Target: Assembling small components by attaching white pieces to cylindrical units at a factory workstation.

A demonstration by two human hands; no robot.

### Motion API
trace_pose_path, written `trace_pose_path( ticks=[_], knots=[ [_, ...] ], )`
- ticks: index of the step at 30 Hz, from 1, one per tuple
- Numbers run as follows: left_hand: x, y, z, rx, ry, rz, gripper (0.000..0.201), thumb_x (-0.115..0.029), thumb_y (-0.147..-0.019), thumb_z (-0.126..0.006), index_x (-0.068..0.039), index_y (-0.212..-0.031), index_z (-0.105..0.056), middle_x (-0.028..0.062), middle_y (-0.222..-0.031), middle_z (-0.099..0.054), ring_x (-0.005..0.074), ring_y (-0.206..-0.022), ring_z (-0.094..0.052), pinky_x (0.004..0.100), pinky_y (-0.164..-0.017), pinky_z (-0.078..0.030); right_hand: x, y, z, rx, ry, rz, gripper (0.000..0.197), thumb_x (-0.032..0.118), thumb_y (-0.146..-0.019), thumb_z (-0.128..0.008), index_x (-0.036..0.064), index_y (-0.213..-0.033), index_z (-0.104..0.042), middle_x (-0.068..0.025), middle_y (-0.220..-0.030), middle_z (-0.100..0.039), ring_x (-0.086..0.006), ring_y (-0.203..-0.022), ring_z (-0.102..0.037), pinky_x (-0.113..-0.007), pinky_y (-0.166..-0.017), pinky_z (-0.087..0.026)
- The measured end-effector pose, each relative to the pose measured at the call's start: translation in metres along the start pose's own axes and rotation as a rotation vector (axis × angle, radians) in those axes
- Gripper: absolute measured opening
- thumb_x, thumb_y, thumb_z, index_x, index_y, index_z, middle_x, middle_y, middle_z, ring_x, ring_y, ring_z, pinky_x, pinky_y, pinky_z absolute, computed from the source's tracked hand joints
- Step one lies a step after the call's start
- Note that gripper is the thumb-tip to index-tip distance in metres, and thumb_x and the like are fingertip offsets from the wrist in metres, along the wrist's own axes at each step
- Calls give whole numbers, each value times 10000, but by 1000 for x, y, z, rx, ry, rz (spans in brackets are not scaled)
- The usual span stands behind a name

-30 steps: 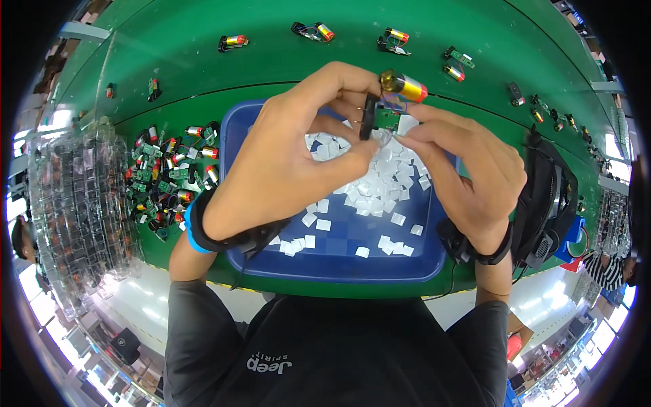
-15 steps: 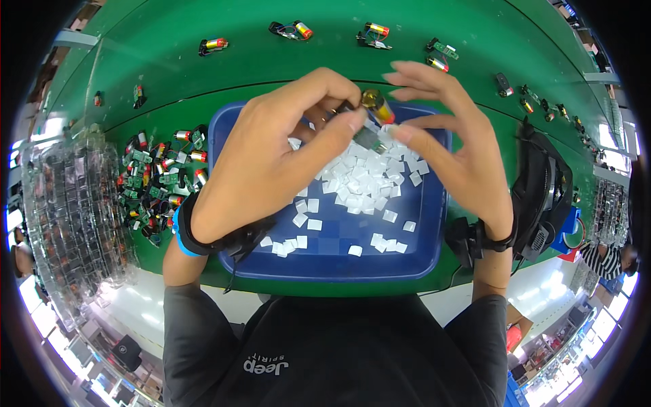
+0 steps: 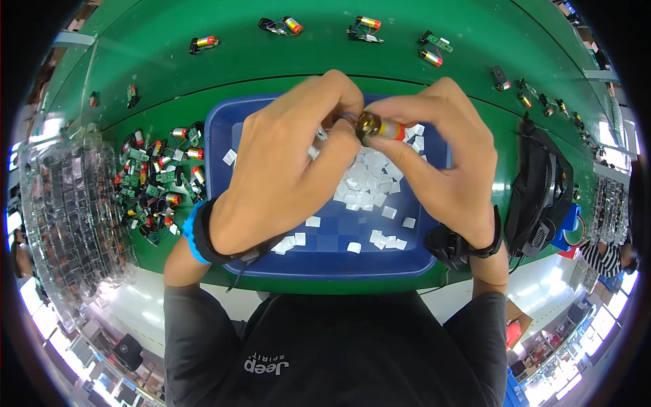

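Above the blue tray [image 3: 325,268], my right hand [image 3: 451,152] pinches a small cylindrical battery [image 3: 389,129] wrapped in red and yellow, its brownish end facing my left fingers. My left hand [image 3: 288,159] is closed beside it on the circuit board wired to the battery. Most of that board is hidden behind the fingers; a bit of wire and dark casing shows between the two hands. Beneath them, a pile of small white square pads [image 3: 366,183] lies in the tray, with several loose ones nearer me.
Left of the tray lies a heap of battery-and-board assemblies [image 3: 159,176], beside stacked clear plastic trays [image 3: 71,217]. More assemblies [image 3: 366,28] are spaced along the far green table [image 3: 319,57]. A black bag [image 3: 539,193] lies to the right. Another person in stripes [image 3: 602,259] is far right.
My right hand has moved in from open fingers and now grips the battery, which has turned sideways. The circuit board has gone out of sight behind my left fingers.
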State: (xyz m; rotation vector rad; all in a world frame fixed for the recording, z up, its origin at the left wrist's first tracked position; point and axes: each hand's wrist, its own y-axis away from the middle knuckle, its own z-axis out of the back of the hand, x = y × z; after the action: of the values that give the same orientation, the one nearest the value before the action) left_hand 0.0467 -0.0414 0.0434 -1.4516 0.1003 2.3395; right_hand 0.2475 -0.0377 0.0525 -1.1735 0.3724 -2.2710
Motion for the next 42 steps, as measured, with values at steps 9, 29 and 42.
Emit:
trace_pose_path(
  ticks=[9, 29, 42],
  knots=[
    [7, -7, 14, 212, 796, 228, 212, -194, -964, -535, 3, -979, -610, 79, -1040, -654, 135, -856, -574, 289, -800, -463, -4, 3, 2, -39, 225, 443, 311, -23, -623, -827, 46, -911, -733, -56, -872, -666, -246, -808, -615, -377, -776, -567],
    [16, 0, 24, 217, 472, 266, 356, -33, -955, -534, 43, -1302, -497, 93, -1071, -638, 65, -716, -563, 182, -512, -428, 1, 7, -12, -266, 374, 380, 123, 92, -701, -735, 59, -804, -674, -23, -833, -512, -219, -736, -496, -304, -556, -418],
    [1, 1, 12, 182, 424, 47, 425, -16, -878, -690, 11, -1273, -533, 110, -1170, -648, 104, -800, -627, 216, -573, -525, 15, 5, 0, -99, 424, 287, 330, 7, -617, -800, 114, -928, -784, -20, -869, -596, -240, -846, -562, -378, -783, -503]
  ],
)
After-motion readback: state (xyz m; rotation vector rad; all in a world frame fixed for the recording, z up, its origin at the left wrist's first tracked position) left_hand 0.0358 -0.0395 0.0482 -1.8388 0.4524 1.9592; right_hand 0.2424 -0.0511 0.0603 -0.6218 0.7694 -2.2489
